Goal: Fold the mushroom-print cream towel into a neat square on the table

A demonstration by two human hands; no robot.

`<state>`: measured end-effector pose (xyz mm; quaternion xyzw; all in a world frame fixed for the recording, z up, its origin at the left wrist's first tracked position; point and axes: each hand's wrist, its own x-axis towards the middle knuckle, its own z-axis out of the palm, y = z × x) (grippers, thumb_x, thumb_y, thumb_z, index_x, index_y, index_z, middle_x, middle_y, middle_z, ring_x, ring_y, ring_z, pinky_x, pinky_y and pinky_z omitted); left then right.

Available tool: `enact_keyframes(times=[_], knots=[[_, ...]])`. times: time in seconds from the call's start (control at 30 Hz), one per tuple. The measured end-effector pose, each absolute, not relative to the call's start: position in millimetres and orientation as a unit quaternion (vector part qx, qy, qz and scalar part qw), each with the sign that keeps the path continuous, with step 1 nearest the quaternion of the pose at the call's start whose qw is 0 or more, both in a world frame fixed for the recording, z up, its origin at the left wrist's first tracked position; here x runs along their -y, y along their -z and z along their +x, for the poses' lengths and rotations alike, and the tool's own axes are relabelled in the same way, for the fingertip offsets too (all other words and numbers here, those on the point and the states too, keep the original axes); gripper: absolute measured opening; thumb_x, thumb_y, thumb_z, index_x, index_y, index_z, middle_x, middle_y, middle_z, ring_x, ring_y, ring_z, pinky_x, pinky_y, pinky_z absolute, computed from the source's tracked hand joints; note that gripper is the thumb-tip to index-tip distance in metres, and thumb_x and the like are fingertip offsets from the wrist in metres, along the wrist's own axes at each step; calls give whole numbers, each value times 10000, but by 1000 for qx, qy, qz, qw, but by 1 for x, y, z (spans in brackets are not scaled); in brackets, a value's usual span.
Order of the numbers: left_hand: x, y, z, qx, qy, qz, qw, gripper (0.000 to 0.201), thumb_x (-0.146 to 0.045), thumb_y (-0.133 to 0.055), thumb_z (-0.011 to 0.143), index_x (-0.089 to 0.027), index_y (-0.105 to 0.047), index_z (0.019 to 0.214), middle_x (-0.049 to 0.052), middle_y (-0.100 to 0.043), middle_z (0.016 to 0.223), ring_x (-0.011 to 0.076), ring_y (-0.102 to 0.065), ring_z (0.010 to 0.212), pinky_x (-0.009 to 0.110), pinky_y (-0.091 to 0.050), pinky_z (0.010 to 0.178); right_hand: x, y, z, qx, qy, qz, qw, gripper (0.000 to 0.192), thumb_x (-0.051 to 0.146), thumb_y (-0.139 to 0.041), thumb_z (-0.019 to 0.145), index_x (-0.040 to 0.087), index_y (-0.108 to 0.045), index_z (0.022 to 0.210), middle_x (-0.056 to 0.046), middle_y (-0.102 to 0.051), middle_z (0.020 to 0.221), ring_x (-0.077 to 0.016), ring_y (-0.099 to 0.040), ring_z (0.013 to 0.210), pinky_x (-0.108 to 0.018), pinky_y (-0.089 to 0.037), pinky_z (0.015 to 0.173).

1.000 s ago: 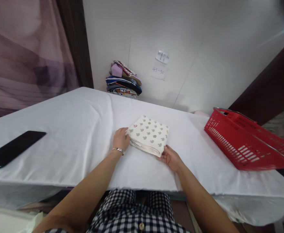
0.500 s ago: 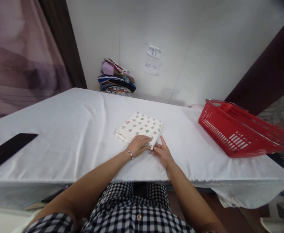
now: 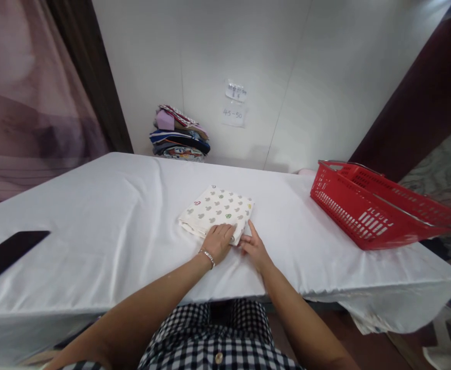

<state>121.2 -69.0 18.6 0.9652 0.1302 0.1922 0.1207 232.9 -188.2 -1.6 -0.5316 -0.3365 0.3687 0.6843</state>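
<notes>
A folded white cloth [image 3: 220, 208], printed with small grey motifs and a few coloured ones, lies flat on the white-covered table in front of me. My left hand [image 3: 218, 242], wearing a silver bracelet, rests palm down on its near edge, fingers laid out over the fabric. At the near right corner is my right hand [image 3: 254, 249], fingers apart, with the fingertips touching the cloth's edge. Whether any fingertip reaches beneath that corner is hidden.
A red plastic basket [image 3: 358, 210] with metal handles stands on the right of the white tablecloth [image 3: 133, 205]. A dark flat object [image 3: 13, 252] lies at the left. Folded fabrics [image 3: 179, 136] are stacked against the back wall, near two paper notes [image 3: 233, 115].
The view has tilted and shifted slightly, so the table sits lower in the picture. Both hands remain at the near edge of the cloth, which keeps its folded shape.
</notes>
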Motion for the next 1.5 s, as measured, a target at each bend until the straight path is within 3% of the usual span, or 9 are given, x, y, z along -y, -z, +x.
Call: enact_keyframes(times=[0.17, 0.3, 0.5, 0.73, 0.87, 1.0, 1.2, 1.3, 1.5], knots=[[63, -21, 117, -130, -218, 959, 123, 503, -79, -477, 709, -199, -491, 1197, 90, -561, 1166, 237, -469, 1116, 384, -330, 964, 186, 7, 241, 328, -283, -601, 672, 831, 214, -553, 687, 232, -156, 1416, -39, -633, 948, -162, -572, 770, -222, -435, 512], [53, -34, 103, -116, -253, 952, 126, 477, -99, -478, 705, -210, -507, 1169, 77, -592, 1104, 237, -503, 1058, 403, -318, 975, 181, 3, 275, 321, -136, -730, 587, 769, 218, -514, 684, 208, -223, 1395, -100, -469, 1279, -219, -482, 1104, -318, -486, 745], [43, -78, 85, -102, -304, 938, 128, 438, -113, -497, 671, -205, -522, 1098, 53, -624, 1014, 221, -539, 973, 385, -353, 939, 164, 1, 322, 459, -43, -796, 393, 861, 239, -591, 647, 174, -194, 1409, -95, -195, 1469, -236, -167, 1343, -407, -187, 1087], [36, -134, 68, -126, -360, 894, 234, 395, -155, -518, 690, -223, -533, 1078, 26, -620, 1054, 195, -567, 951, 326, -443, 827, 160, -17, 334, 478, -87, -710, 510, 524, 360, -651, 654, 192, -533, 1135, -96, -519, 1250, -262, -441, 1183, -429, -329, 1003], [23, -182, 60, -165, -385, 802, 426, 326, -268, -600, 692, -176, -579, 1004, 31, -652, 947, 192, -606, 834, 301, -491, 736, 182, -81, 334, 428, -118, -629, 638, 428, 344, -696, 639, 206, -536, 1012, -14, -653, 936, -185, -602, 857, -353, -478, 797], [-8, -208, 75, -149, -348, 665, 645, 413, -292, -639, 664, -141, -573, 1042, 55, -674, 872, 203, -636, 745, 325, -526, 674, 182, -146, 340, 385, -120, -572, 714, 427, 382, -689, 655, 227, -526, 1019, -13, -658, 914, -164, -626, 745, -310, -503, 678], [-66, -138, 128, -305, -176, 526, 774, 237, -284, -606, 692, -93, -617, 832, 104, -685, 738, 195, -640, 639, 315, -534, 628, 136, -109, 367, 280, -208, -694, 630, 600, 473, -638, 680, 221, -455, 1193, -31, -654, 861, -159, -620, 655, -285, -492, 583], [-76, -85, 137, -415, -136, 561, 703, 319, -397, -542, 766, -116, -612, 900, 130, -685, 903, 218, -648, 794, 314, -520, 695, 123, -56, 368, 226, -268, -806, 478, 669, 503, -553, 737, 181, -378, 1296, -89, -642, 947, -177, -621, 715, -304, -494, 613], [-71, -34, 134, -469, -169, 734, 460, 505, -405, -641, 682, -146, -523, 1099, 133, -619, 1106, 265, -574, 1020, 329, -438, 843, 122, -15, 353, 338, -148, -881, 295, 744, 521, -495, 768, 154, -282, 1380, -123, -576, 1152, -250, -551, 1030, -356, -413, 886]])
